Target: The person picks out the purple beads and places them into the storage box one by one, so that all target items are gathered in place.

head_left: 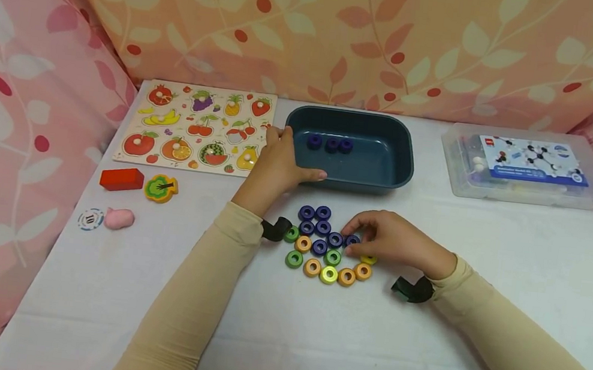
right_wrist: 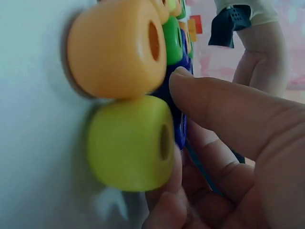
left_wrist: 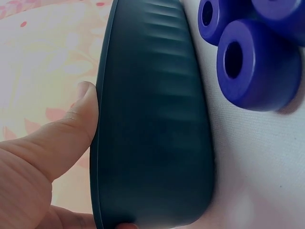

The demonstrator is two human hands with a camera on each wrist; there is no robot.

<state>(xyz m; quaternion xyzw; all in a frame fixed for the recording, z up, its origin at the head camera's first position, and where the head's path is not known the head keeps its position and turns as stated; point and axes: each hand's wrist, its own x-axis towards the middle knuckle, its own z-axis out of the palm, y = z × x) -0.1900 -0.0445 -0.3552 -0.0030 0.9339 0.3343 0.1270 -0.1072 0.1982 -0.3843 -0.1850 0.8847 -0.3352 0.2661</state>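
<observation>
A dark blue-green plastic tub (head_left: pixel 351 182) stands at the back middle of the table, with 3 purple ring beads (head_left: pixel 332 145) in it. My left hand (head_left: pixel 277 162) holds the tub's left end; in the left wrist view the thumb (left_wrist: pixel 71 129) lies at the rim. In front of the tub lies a cluster of purple, green, orange and yellow ring beads (head_left: pixel 312 267). At the cluster's right side, my right hand (head_left: pixel 391 240) pinches a purple bead (head_left: pixel 353 240) between thumb and fingers. Close by that hand in the right wrist view are a yellow bead (right_wrist: pixel 128 143) and an orange bead (right_wrist: pixel 114 47).
A fruit puzzle board (head_left: pixel 199 129) lies back left. Before it are a red block (head_left: pixel 121 179), a tree-shaped piece (head_left: pixel 160 188), a pink figure (head_left: pixel 120 219) and a round chip (head_left: pixel 90 219). At the back right sits a clear plastic case (head_left: pixel 524 191). Patterned curtains (head_left: pixel 344 39) border the table.
</observation>
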